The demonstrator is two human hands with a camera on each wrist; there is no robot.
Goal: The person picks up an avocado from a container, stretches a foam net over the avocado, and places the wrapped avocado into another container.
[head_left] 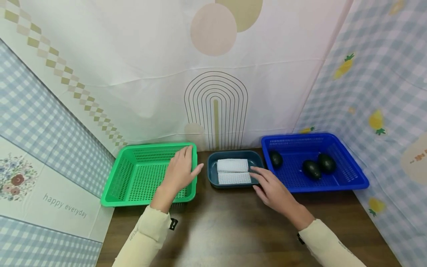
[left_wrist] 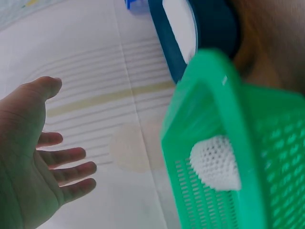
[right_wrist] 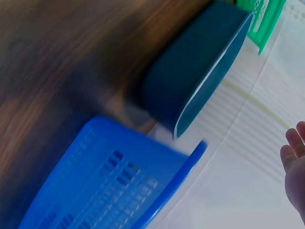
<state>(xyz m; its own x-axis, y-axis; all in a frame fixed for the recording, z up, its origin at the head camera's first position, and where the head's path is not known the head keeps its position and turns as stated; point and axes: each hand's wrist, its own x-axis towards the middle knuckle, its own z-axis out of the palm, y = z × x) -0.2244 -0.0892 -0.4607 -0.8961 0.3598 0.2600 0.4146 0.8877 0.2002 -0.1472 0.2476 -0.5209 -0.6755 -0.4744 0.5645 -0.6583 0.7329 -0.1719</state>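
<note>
My left hand (head_left: 179, 168) and right hand (head_left: 275, 191) are apart, fingers loose. My right one is by the right edge of the dark tray (head_left: 256, 160), near two white nets (head_left: 232, 165) inside. Left of the tray, my left one is above a green basket (head_left: 143, 178). Right of the tray, three avocados (head_left: 311, 169) sit in a blue basket (head_left: 348, 167).

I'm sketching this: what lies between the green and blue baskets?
In the head view, a dark blue tray holding white mesh, the right hand over its edge.
</note>
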